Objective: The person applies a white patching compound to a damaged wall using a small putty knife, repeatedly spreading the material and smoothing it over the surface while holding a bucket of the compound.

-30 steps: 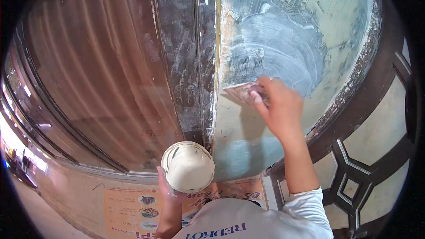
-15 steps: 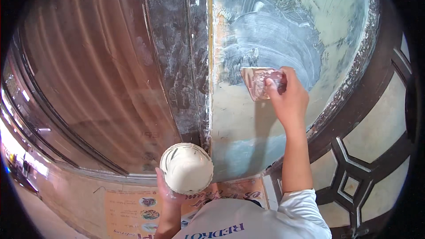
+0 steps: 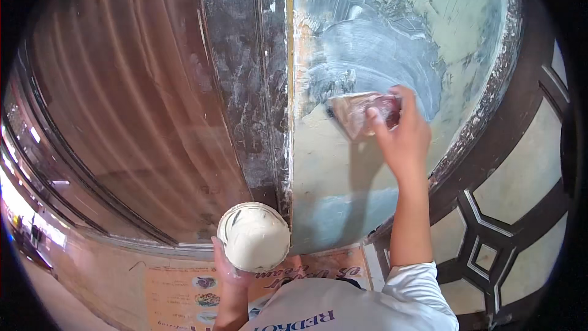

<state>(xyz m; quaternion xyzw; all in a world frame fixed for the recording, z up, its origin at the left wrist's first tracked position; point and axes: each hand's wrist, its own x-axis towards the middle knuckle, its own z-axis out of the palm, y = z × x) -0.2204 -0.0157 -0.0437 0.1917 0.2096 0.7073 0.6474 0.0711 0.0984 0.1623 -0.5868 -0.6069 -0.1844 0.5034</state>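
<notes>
My right hand [image 3: 404,132] grips a putty knife [image 3: 357,113] with a wide flat blade and a dark reddish handle, thumb on its near face. The blade lies against or just off a wall panel [image 3: 343,165] partly coated in cream putty; a grey-blue bare patch with curved smears shows above it. I cannot tell whether its edge touches. Low in front of my body, my left hand [image 3: 231,273] holds a round tub [image 3: 254,237] of smooth cream putty from below and the left side. A dark streak marks the putty near the rim.
Left of the panel runs a dark, putty-stained wooden post [image 3: 242,73], then a brown glossy panel [image 3: 122,98]. A dark frame with pale inset panels [image 3: 520,147] stands at the right. An orange printed sheet [image 3: 177,297] lies low, beyond my shirt.
The putty knife has shifted slightly and its blade is a little blurred. My left hand and the tub have moved slightly left and down.
</notes>
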